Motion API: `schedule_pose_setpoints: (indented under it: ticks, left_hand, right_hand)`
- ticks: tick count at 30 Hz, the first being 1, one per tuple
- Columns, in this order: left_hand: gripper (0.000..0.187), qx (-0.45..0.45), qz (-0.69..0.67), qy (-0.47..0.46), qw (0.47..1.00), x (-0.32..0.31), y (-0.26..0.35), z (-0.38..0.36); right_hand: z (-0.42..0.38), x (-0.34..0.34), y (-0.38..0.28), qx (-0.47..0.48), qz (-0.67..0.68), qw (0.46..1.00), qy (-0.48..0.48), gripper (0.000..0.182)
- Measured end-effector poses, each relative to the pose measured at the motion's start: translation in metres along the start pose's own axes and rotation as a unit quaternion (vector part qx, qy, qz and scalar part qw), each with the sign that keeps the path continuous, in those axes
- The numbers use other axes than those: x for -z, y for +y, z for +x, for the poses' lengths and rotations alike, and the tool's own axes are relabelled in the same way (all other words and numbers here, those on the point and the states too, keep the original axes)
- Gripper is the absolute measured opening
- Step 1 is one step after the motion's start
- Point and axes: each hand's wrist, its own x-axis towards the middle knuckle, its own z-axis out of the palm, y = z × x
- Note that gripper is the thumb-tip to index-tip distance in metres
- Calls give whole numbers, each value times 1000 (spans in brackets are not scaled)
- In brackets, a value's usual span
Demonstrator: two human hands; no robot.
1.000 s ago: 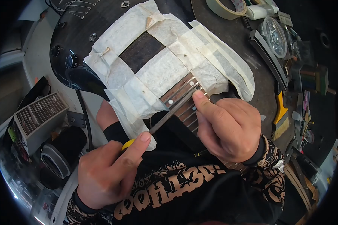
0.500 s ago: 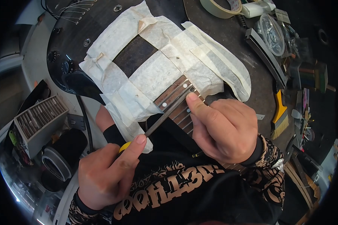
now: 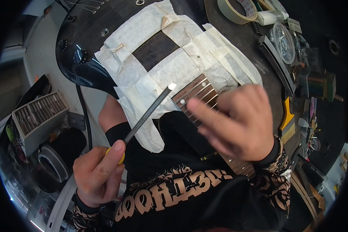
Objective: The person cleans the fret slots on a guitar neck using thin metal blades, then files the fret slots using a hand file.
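Observation:
My left hand (image 3: 98, 174) grips a slim dark metal file (image 3: 145, 116) by its yellow handle (image 3: 115, 154), thumb along the top. The file points up and right, its shiny tip raised near the edge of the fretboard. My right hand (image 3: 241, 125), smeared by motion, hovers over the fretboard (image 3: 193, 91) with a digit stretched out and nothing visible in it. Below it the guitar neck carries metal frets and white dot inlays. Pale masking tape (image 3: 164, 71) covers much of the dark guitar body (image 3: 87, 71), around a bare dark rectangle.
A tape roll (image 3: 237, 11), a white bottle (image 3: 272, 17) and a yellow-handled brush (image 3: 286, 120) lie on the dark bench at the right. A slotted box of files (image 3: 42, 120) stands at the left, near a black cylinder (image 3: 63, 154).
The file has come off the frets and swung down-left with my left hand. My right hand has let go of its tip and loosened. The guitar appears shifted right in view.

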Motion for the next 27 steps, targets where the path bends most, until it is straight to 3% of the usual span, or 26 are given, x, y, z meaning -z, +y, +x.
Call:
schedule_pose_setpoints:
  ticks: [4,6,10,27]
  left_hand:
    - [76,4,5,-22,1000,-4,-3,-13]
    - [77,3,10,-34,999,-8,-3,-17]
    - [75,8,13,-81,997,-6,0,-21]
    - [76,24,27,-99,994,-11,-1,-25]
  right_hand:
    - [-8,7,12,-76,-113,989,54,42]
    - [-11,3,8,-42,-65,994,77,48]
    - [-13,-4,-8,47,-23,999,6,62]
    - [-11,-17,-14,66,-7,998,-17,67]
